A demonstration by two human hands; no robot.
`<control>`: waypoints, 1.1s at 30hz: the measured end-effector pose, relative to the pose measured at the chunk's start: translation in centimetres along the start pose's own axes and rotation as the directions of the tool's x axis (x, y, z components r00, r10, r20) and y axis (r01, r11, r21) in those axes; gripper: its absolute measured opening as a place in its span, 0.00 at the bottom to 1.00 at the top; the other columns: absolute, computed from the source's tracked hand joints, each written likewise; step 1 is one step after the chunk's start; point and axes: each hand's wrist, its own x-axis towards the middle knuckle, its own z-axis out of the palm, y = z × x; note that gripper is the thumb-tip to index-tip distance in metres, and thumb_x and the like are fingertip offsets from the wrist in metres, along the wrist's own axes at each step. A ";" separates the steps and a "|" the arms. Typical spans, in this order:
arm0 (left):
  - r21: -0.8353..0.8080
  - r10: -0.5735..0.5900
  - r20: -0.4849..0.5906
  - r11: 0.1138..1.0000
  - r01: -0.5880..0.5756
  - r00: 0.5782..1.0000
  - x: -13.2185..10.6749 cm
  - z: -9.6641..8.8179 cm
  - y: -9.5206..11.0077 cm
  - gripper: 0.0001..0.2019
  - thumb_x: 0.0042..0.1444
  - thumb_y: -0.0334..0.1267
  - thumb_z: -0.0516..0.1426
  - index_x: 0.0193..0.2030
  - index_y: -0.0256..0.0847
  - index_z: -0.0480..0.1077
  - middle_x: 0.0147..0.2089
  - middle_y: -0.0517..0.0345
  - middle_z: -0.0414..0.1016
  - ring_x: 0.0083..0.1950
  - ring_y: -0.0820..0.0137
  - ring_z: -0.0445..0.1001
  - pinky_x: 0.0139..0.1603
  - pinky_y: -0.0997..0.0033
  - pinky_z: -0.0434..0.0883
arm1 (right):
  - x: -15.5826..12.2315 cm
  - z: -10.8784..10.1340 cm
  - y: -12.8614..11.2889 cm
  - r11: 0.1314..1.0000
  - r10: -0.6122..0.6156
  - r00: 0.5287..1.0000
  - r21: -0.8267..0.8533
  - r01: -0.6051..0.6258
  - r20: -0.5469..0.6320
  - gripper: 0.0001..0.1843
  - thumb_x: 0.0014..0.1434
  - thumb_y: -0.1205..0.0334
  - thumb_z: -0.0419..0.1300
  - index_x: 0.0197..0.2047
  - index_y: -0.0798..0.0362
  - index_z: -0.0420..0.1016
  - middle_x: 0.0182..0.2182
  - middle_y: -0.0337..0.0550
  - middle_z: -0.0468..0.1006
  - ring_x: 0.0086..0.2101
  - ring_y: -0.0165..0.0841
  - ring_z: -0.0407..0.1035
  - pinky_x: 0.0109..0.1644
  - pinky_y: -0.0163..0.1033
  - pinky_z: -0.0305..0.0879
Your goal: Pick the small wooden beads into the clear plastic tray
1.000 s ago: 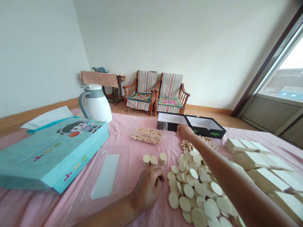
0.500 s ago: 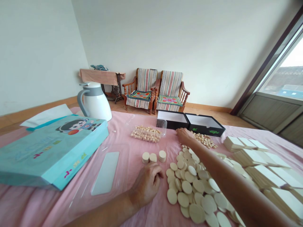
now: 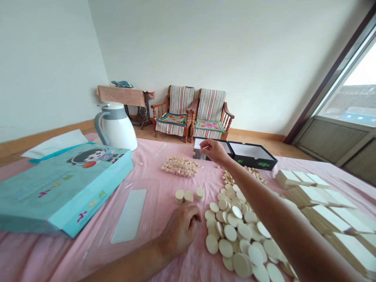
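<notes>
My right hand is raised over the near edge of a black box, right of the clear plastic container. Its thumb and index finger are slightly apart, and a small wooden bead shows just off the fingertips. Rows of wooden beads lie in that container. My left hand rests on the pink cloth with curled fingers, and nothing shows in them. Just beyond it stand three short stacks of round wooden discs. Under my right forearm spread a pile of loose discs and a heap of beads.
Two black boxes with white insides, one the right-hand box, sit at the far edge. Stacks of square wooden tiles stand at right. At left are a turquoise box, a white jug and a clear plastic lid.
My right hand has lifted from the bead heap and moved left and up toward the clear container. A bead now shows by its fingertips. My left hand has stayed in place.
</notes>
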 end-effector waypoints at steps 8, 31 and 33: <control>-0.009 -0.005 0.006 1.000 0.005 1.000 -0.1 0.0 0.3 0.15 0.41 0.18 0.46 0.27 0.37 0.69 0.31 0.58 0.72 0.37 0.71 0.69 0.38 0.75 0.62 | -1.4 0.7 4.6 0.908 0.266 0.958 -0.361 -0.213 0.105 0.13 0.52 0.74 0.52 0.34 0.56 0.76 0.36 0.50 0.77 0.38 0.35 0.71 0.39 0.34 0.62; 0.007 0.013 0.004 1.000 -0.014 1.000 0.1 -0.1 0.2 0.14 0.42 0.19 0.47 0.27 0.37 0.68 0.30 0.58 0.70 0.36 0.71 0.68 0.38 0.74 0.61 | 0.3 -1.5 -1.6 0.997 0.058 0.998 0.056 -0.057 -0.017 0.12 0.52 0.68 0.54 0.39 0.55 0.75 0.31 0.40 0.78 0.30 0.27 0.70 0.36 0.30 0.62; 0.006 0.017 0.002 1.000 -0.017 1.000 0.0 -0.1 0.2 0.14 0.42 0.18 0.47 0.27 0.37 0.68 0.30 0.58 0.70 0.36 0.71 0.68 0.38 0.74 0.61 | -0.4 -2.0 -0.4 0.987 0.087 0.993 -0.144 -0.074 0.085 0.12 0.53 0.69 0.52 0.37 0.56 0.75 0.31 0.42 0.78 0.32 0.29 0.70 0.37 0.31 0.62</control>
